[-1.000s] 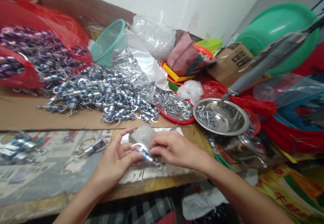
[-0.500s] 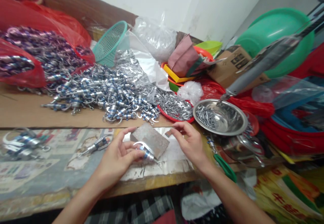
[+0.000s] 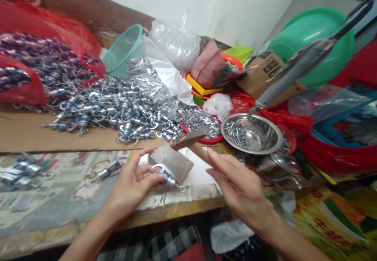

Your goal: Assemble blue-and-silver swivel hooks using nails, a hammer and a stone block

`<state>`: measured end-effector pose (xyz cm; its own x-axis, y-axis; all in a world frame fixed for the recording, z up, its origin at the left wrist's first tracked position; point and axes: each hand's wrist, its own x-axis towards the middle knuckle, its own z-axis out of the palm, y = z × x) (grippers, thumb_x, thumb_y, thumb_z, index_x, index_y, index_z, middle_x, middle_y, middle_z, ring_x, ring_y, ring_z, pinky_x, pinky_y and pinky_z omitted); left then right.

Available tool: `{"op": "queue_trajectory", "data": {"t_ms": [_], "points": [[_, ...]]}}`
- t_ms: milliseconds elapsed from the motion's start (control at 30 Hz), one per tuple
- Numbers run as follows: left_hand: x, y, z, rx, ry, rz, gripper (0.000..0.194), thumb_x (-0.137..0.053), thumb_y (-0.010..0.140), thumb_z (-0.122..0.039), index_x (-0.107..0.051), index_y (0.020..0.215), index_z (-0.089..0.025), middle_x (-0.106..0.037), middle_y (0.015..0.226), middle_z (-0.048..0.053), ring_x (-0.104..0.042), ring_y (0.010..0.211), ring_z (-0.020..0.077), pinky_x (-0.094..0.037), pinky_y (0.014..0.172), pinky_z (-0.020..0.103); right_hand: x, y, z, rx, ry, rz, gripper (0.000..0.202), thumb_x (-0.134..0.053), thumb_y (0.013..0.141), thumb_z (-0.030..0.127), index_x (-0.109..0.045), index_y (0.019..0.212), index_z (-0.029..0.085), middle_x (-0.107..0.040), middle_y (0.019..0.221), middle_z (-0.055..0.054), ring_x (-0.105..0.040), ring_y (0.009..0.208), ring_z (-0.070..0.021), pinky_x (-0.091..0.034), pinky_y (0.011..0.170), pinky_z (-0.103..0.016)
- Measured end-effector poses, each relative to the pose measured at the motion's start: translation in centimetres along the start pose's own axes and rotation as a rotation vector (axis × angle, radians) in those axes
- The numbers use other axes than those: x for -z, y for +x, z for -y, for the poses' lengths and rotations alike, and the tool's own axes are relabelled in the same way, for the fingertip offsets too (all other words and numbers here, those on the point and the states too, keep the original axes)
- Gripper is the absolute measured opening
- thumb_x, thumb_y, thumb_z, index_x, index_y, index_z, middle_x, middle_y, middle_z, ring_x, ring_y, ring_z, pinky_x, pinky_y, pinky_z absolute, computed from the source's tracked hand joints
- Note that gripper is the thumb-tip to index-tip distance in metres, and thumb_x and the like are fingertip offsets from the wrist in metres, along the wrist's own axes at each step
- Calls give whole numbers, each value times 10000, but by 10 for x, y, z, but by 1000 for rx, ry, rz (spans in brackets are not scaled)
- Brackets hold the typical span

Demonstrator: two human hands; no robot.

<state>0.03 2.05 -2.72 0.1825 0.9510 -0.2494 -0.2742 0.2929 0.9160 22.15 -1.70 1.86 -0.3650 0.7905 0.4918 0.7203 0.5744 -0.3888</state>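
Note:
My left hand (image 3: 132, 182) pinches a small silver-and-blue metal hook piece (image 3: 170, 179), with a curved claw at one end and a ring at the other. It is held at the near side of a worn grey metal block (image 3: 173, 159), which lies on white paper at the bench edge. In my right hand (image 3: 241, 182) is a hammer (image 3: 190, 138), gripped by its wooden handle. Its dark head hangs above the block's far right corner. Left of my left hand, another hook piece (image 3: 107, 171) lies on the printed bench covering.
A large heap of hook pieces (image 3: 108, 105) spreads over cardboard. A red plate (image 3: 216, 139) of small metal parts and a steel bowl (image 3: 266, 143) of pins stand right of it. A grey-handled tool (image 3: 282, 76) slants above the bowl.
My right hand now grips the hammer, its head raised over the block; before, it was closed near the block's right side. My left hand still holds the hook piece.

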Motion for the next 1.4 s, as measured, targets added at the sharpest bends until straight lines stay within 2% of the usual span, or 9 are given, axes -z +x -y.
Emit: {"op": "queue_trajectory", "data": {"t_ms": [133, 300, 467, 600, 667, 800, 1067, 1233, 1400], "points": [[0, 0, 1, -2, 1, -12, 744, -773, 555, -199, -362, 1175, -176, -675, 625, -28, -656, 564, 166, -547, 568, 291, -8, -8, 5, 26, -120, 213, 544, -402, 840, 56, -393, 1347, 251, -649, 906, -58, -621, 759, -171, -517, 663, -277], [-1, 1, 1, -13, 10, -14, 734, -769, 562, -210, -363, 1172, -184, -668, 611, -40, -656, 562, 165, -547, 574, 294, -14, -16, 4, 20, -116, 157, 536, -397, 836, 49, -418, 1335, 245, -652, 952, -73, -620, 789, -177, -517, 695, -289], [1, -1, -3, 7, 86, -22, 654, -762, 568, -239, -445, 1135, -170, -689, 625, -20, -677, 633, 192, -545, 639, 317, -21, -23, -28, -285, 79, 75, 391, -505, 841, 195, -542, 1230, 213, -667, 1014, -73, -634, 888, -185, -514, 778, -315], [3, -4, -7, -74, 381, -37, 263, -716, 611, -310, -676, 832, -173, -734, 688, 42, -680, 688, 242, -524, 687, 345, -24, -21, -68, -481, 128, 209, 360, -575, 803, 294, -612, 1141, 175, -660, 1099, -99, -634, 956, -233, -500, 826, -388], [5, -5, -8, -137, 526, -67, 145, -700, 619, -329, -721, 697, -208, -744, 686, 43, -666, 662, 249, -513, 662, 345, -24, -9, -80, -452, 23, 282, 304, -544, 831, 318, -648, 1085, 186, -682, 1047, -82, -644, 914, -213, -504, 803, -351], [6, -4, -7, -292, 609, -106, 81, -694, 622, -321, -743, 635, -258, -730, 746, 40, -643, 752, 255, -493, 707, 334, -29, 40, -98, -430, -287, 198, 273, -439, 901, 238, -652, 1057, 172, -659, 1037, -85, -595, 976, -181, -439, 875, -299], [0, -2, -2, -531, 707, -108, 127, -619, 701, -278, -741, 673, -259, -603, 754, 39, -578, 757, 210, -458, 715, 294, -56, 113, -139, -549, -366, 248, 198, -570, 851, 267, -600, 1008, 152, -604, 1068, -73, -578, 982, -200, -461, 851, -393], [-1, -5, -1, -544, 629, -84, 111, -646, 696, -237, -752, 722, -253, -641, 691, 28, -595, 671, 193, -453, 631, 267, -42, 102, -116, -514, -230, 125, 181, -534, 831, 146, -680, 938, 134, -660, 1017, -113, -590, 1003, -216, -437, 880, -326], [-3, -6, 3, -523, 594, -138, 204, -715, 642, -222, -737, 840, -267, -658, 652, -6, -589, 612, 181, -454, 621, 273, -42, 62, -39, -424, 214, 51, 177, -571, 815, 244, -704, 916, 187, -713, 810, -28, -651, 715, -141, -514, 654, -259]]}}
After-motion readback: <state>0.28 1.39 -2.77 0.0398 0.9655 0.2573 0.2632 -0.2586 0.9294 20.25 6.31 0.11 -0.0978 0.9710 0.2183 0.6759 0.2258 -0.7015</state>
